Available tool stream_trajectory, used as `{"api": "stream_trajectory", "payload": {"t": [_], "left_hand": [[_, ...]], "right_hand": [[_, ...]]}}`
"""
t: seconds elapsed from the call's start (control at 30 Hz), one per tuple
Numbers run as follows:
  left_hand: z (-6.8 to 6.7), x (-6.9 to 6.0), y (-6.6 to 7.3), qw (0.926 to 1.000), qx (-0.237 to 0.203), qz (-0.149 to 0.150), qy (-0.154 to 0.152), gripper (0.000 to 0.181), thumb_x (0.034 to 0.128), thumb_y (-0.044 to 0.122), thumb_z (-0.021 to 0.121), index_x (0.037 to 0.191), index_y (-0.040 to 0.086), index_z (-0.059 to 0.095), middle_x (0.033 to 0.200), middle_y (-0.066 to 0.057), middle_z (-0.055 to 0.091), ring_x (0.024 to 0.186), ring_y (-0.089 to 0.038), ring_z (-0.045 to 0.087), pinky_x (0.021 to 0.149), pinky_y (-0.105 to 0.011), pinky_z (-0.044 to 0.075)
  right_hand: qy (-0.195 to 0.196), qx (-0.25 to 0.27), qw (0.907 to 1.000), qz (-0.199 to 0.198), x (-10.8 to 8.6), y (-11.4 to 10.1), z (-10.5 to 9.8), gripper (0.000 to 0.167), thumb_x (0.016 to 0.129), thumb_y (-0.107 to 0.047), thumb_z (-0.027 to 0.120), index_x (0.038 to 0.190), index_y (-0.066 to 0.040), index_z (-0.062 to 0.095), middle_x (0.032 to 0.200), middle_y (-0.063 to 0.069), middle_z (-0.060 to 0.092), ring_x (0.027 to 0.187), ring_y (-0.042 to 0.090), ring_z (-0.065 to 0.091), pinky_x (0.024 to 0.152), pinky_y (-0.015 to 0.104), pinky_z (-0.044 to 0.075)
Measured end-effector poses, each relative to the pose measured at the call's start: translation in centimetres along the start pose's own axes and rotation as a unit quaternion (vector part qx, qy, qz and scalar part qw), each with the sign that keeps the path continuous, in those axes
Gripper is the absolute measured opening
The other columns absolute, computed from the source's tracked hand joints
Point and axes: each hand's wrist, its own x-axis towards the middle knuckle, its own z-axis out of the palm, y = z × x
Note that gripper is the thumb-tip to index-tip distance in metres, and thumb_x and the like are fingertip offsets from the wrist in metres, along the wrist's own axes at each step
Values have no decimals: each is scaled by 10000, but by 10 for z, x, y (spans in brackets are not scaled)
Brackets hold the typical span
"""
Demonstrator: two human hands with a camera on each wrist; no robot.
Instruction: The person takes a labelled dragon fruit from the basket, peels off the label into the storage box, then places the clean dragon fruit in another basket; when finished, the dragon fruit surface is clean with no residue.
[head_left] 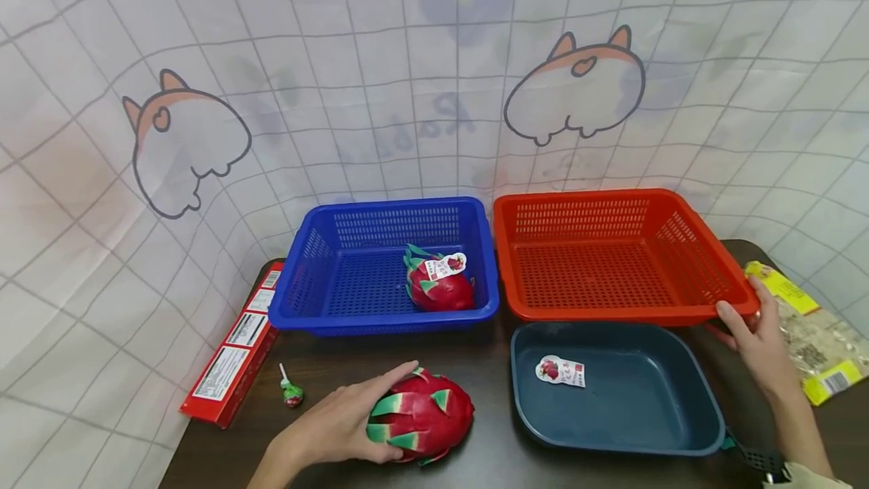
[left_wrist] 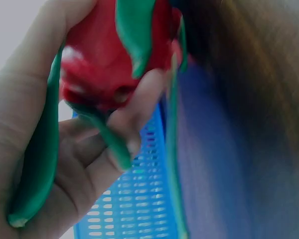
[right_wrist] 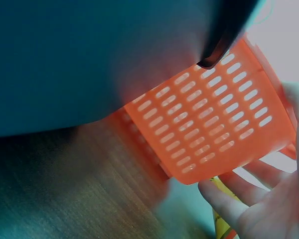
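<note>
My left hand grips a red dragon fruit with green scales above the near part of the table; in the left wrist view, fingers curl round the fruit. With thumb on the rim and fingers below, my right hand holds the near right corner of the red basket. In the right wrist view that hand is at the slotted basket side. A second dragon fruit, bearing a white label, lies in the blue basket.
A dark blue tray holding a white label stands before the red basket. On the left are a red box and a green lollipop. A yellow and clear packet lies right; a dark utensil is near the right wrist.
</note>
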Motion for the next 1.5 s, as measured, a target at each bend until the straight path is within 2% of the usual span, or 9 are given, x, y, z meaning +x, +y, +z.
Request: {"api": "stream_trajectory", "payload": {"t": [0.2,0.4,0.5,0.6,0.7,0.83,1.03,1.33,1.5], "left_hand": [[7,-1,-5,9984,75,215,509,922,738,522,775,1491,413,254,1284,50,589,1089,-142,581,756,-231,538],[10,-10,0,9939,-437,294,972,924,729,456,814,1486,378,291,1254,39,615,1055,-137,605,741,-210,549],[7,-11,12,9873,-810,446,1294,938,726,416,831,1490,355,290,1273,12,618,1073,-140,612,765,-220,556],[2,-8,27,9761,-1091,739,1730,949,727,359,848,1495,326,292,1286,-11,628,1095,-136,623,800,-247,565],[-4,-3,43,9660,-1343,871,2033,952,720,309,860,1492,319,303,1269,-12,645,1110,-142,627,805,-251,568],[-15,11,62,9597,-1593,915,2124,936,725,277,855,1489,313,315,1269,-4,647,1124,-174,632,802,-240,565],[-28,40,76,9603,-1617,1230,1912,924,746,267,839,1489,345,296,1325,-61,606,1181,-272,598,806,-278,578],[-49,83,96,9662,-965,1580,1795,966,732,291,850,1507,342,275,1352,-28,580,1197,-216,587,838,-282,573],[-64,114,113,9630,-409,1979,1785,962,736,305,840,1508,333,267,1308,-29,598,1163,-184,592,816,-256,571]], "right_hand": [[-10,-17,10000,46,-1,0,3,701,998,-24,449,1544,-225,58,1328,-134,324,1042,-54,505,665,110,538],[-1,82,9999,100,-1,-2,3,694,1003,-41,449,1543,-219,50,1324,-122,316,1035,-44,517,663,128,547],[34,56,9999,140,-1,-3,4,697,1004,-49,452,1543,-204,39,1323,-128,302,1036,-34,500,658,131,548],[25,82,9998,161,0,-3,5,697,1008,-58,449,1540,-205,24,1332,-124,277,1048,-18,480,662,132,548],[36,-195,9997,135,0,-3,7,698,1008,-65,451,1540,-200,20,1349,-123,251,1059,-10,459,663,121,543],[122,-620,9980,70,0,-2,8,694,1006,-66,455,1540,-189,30,1353,-128,254,1056,-15,455,659,105,533],[123,-847,9963,52,-1,-2,5,701,1005,-74,457,1541,-187,20,1350,-135,248,1057,-26,436,670,84,521],[131,-794,9967,93,-1,-2,5,697,1009,-94,460,1541,-189,21,1351,-141,256,1046,-31,439,680,79,517],[149,-893,9959,86,0,-5,6,690,1010,-100,458,1540,-201,27,1339,-153,268,1045,-34,429,681,77,515]]}}
